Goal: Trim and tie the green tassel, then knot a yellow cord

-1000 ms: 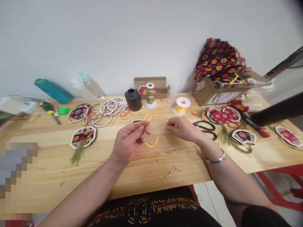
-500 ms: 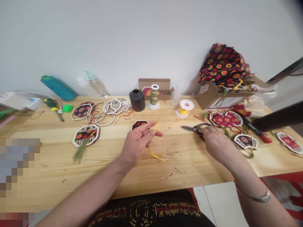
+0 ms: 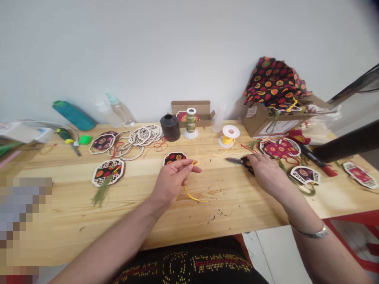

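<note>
My left hand is over the middle of the table, its thumb and fingers pinched on a yellow cord. Thin ends of the cord stick up past the fingertips, and a longer piece hangs below the hand. Just behind this hand lies an octagonal ornament with dark, flower-patterned cloth, partly covered by the fingers. On the right, my right hand is closed over the handles of dark scissors, which lie on the table with their blades pointing left. Its fingertips are mostly hidden.
A spool of yellow cord, a green-gold thread spool and a black cone stand at the back. Wooden frames and a tasselled ornament lie left. A cardboard box with patterned cloth stands right.
The left hand's raised index finger has come down into the pinch on the cord. The right hand has moved slightly forward over the scissors' handles, hiding more of them.
</note>
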`<state>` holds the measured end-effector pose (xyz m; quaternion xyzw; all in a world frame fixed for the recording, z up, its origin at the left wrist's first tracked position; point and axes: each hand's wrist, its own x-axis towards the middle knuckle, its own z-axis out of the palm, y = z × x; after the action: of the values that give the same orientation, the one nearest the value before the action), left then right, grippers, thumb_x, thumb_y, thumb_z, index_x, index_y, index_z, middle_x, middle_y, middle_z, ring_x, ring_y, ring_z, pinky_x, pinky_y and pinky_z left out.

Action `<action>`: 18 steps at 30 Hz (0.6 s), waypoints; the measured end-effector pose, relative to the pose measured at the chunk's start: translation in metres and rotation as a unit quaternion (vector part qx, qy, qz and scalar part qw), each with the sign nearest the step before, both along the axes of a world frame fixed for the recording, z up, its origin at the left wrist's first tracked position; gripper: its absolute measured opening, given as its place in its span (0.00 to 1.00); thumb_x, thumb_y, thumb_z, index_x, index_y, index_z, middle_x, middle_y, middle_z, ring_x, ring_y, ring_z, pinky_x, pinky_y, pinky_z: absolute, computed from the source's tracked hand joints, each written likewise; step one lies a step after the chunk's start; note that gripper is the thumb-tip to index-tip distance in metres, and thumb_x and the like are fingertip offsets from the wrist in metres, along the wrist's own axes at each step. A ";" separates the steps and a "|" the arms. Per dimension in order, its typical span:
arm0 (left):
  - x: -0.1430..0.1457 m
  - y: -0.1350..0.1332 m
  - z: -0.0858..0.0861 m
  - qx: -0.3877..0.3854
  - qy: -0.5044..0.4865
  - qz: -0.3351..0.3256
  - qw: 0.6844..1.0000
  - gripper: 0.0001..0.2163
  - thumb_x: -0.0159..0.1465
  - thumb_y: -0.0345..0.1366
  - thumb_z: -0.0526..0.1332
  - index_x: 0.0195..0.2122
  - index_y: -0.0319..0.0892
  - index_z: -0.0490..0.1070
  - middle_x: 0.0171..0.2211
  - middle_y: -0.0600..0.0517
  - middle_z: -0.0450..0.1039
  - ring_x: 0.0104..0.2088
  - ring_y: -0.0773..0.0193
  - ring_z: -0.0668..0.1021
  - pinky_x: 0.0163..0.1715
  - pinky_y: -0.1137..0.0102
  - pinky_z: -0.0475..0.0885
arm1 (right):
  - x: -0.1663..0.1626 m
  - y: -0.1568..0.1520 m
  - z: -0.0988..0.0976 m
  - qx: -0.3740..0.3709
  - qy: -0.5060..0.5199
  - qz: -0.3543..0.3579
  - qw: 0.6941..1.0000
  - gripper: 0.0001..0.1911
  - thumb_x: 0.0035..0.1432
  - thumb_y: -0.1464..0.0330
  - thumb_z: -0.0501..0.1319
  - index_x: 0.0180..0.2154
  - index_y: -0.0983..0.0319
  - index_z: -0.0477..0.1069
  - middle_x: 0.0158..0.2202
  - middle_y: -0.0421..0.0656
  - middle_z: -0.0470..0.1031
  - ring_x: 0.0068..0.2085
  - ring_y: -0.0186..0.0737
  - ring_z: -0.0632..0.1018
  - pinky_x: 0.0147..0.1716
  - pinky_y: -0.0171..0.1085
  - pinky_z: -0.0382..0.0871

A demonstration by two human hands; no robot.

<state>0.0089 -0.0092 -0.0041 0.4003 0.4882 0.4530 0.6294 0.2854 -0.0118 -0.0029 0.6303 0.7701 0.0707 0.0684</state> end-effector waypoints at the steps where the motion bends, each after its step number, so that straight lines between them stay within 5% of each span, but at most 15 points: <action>1: 0.000 0.000 0.000 -0.003 0.000 0.003 1.000 0.09 0.55 0.35 0.65 0.36 0.38 0.77 0.30 0.46 0.79 0.17 0.75 0.61 0.15 0.76 0.55 | 0.001 0.000 0.000 0.002 0.003 0.004 1.000 0.19 0.53 0.83 0.49 0.47 0.71 0.67 0.43 0.56 0.73 0.46 0.51 0.73 0.46 0.44 0.67; 7: 0.000 0.001 0.001 -0.004 -0.015 0.027 1.000 0.09 0.53 0.35 0.66 0.34 0.36 0.76 0.28 0.46 0.79 0.16 0.76 0.60 0.15 0.76 0.55 | 0.005 -0.010 0.007 0.073 0.106 0.003 0.992 0.16 0.53 0.78 0.52 0.45 0.70 0.65 0.40 0.54 0.71 0.41 0.49 0.74 0.41 0.43 0.69; 10: 0.000 0.001 0.001 -0.007 -0.021 0.043 0.999 0.08 0.53 0.35 0.66 0.33 0.36 0.76 0.27 0.46 0.79 0.16 0.76 0.60 0.15 0.76 0.56 | -0.005 -0.017 0.015 0.111 0.279 -0.019 0.954 0.13 0.53 0.70 0.58 0.42 0.66 0.66 0.38 0.52 0.71 0.39 0.47 0.73 0.40 0.44 0.69; 12: 0.000 0.001 0.001 -0.010 -0.024 0.054 0.998 0.09 0.53 0.35 0.66 0.32 0.36 0.75 0.26 0.46 0.79 0.16 0.76 0.60 0.15 0.77 0.56 | -0.017 -0.025 0.022 0.057 0.451 -0.036 0.890 0.14 0.52 0.63 0.61 0.40 0.63 0.67 0.36 0.47 0.70 0.36 0.42 0.72 0.37 0.41 0.68; 14: 0.000 0.002 0.002 -0.010 -0.024 0.062 0.998 0.09 0.52 0.36 0.66 0.32 0.36 0.75 0.26 0.47 0.79 0.16 0.76 0.60 0.15 0.77 0.55 | -0.033 -0.034 0.026 -0.070 0.619 -0.045 0.781 0.17 0.53 0.57 0.62 0.39 0.62 0.66 0.35 0.45 0.69 0.35 0.38 0.71 0.35 0.37 0.67; 18: -0.002 0.002 0.003 -0.004 -0.022 0.069 0.997 0.10 0.53 0.37 0.66 0.33 0.36 0.75 0.28 0.47 0.79 0.16 0.77 0.59 0.15 0.76 0.54 | -0.068 -0.050 0.020 -0.297 0.785 0.016 0.544 0.34 0.47 0.41 0.57 0.43 0.63 0.67 0.32 0.41 0.60 0.31 0.33 0.63 0.31 0.34 0.62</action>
<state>0.0073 -0.0071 -0.0015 0.3531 0.5025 0.5020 0.6089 0.2171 -0.0622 0.0176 0.3657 0.5039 -0.6835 -0.3809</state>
